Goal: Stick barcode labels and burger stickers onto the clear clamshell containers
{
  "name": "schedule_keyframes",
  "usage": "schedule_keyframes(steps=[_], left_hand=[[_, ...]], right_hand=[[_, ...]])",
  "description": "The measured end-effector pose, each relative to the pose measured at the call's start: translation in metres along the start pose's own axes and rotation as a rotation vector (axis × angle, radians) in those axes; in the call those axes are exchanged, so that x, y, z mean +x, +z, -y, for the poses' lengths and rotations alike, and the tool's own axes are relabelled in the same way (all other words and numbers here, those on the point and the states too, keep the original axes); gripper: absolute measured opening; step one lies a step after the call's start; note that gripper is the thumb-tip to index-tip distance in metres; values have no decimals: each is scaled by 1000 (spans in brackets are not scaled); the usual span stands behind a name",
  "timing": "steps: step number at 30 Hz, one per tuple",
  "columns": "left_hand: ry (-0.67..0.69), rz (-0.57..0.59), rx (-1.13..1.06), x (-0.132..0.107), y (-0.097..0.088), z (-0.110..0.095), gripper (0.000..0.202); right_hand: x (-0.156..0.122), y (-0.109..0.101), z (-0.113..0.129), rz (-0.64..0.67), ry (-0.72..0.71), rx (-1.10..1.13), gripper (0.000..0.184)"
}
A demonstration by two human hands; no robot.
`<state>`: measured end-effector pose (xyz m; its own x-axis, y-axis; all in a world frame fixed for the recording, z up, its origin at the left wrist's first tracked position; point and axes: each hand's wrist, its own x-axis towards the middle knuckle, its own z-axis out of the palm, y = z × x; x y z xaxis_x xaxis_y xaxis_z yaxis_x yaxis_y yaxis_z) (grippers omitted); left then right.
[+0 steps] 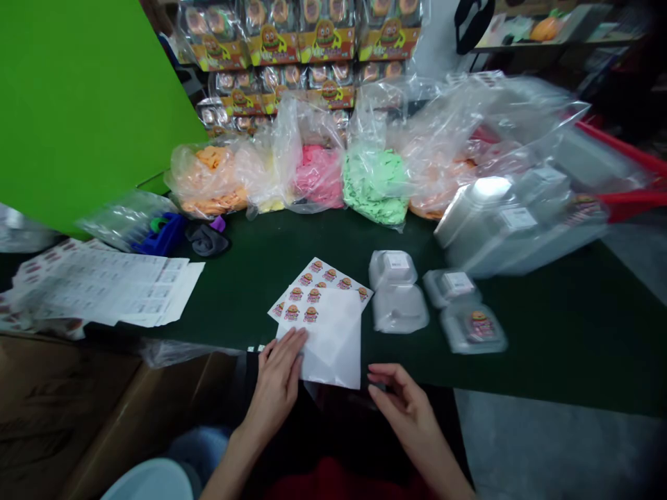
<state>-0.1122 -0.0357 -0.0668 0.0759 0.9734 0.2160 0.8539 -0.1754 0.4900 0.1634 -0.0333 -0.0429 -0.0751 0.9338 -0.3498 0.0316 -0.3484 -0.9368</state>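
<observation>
My left hand [281, 375] lies with its fingers stretched out on the left edge of a white sticker sheet [333, 347]. Burger stickers remain in that sheet's upper left corner; the rest of it is bare backing. Beneath it, turned at an angle, is another sheet of burger stickers [344, 281]. My right hand [399, 399] hovers just right of the sheet, thumb and forefinger apart, with nothing visible between them. Two opened clear plastic boxes stand to the right: one box [399, 302] with a white label, and another box [474, 326] with a label and a burger sticker.
Stacked clear boxes [515, 222] stand at the right beside a red crate [633, 205]. Bags of orange, pink and green pieces [378, 184] line the back. Printed label sheets [130, 285] and a blue tape dispenser [161, 236] lie at left. Packaged burger toys [326, 38] hang behind.
</observation>
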Motion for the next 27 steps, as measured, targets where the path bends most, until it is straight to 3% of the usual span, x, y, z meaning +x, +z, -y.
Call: schedule_keyframes(steps=[2,5,8,11,15,19,22,27], left_hand=[[6,-20,-26,-10,-1,0,45],[16,-23,-72,-19,-2,-2,44],[44,8,-110,-21,-1,-7,41],[76,35,-144,-17,-1,-14,33],[32,2,-240,-3,-1,-21,21],[-74,-37,-324,9,-4,-27,21],[-99,-41,-329,13,-8,-30,23],[0,-59,-218,13,-12,-30,22]], right_hand=[[0,10,-15,-5,57,77,45],[-5,7,-29,47,158,119,44],[-8,7,-32,59,303,243,51],[-2,21,-26,82,394,414,62],[12,43,-7,92,381,435,59],[26,49,8,314,371,393,57],[31,46,6,400,371,372,56],[30,43,-10,414,246,197,49]])
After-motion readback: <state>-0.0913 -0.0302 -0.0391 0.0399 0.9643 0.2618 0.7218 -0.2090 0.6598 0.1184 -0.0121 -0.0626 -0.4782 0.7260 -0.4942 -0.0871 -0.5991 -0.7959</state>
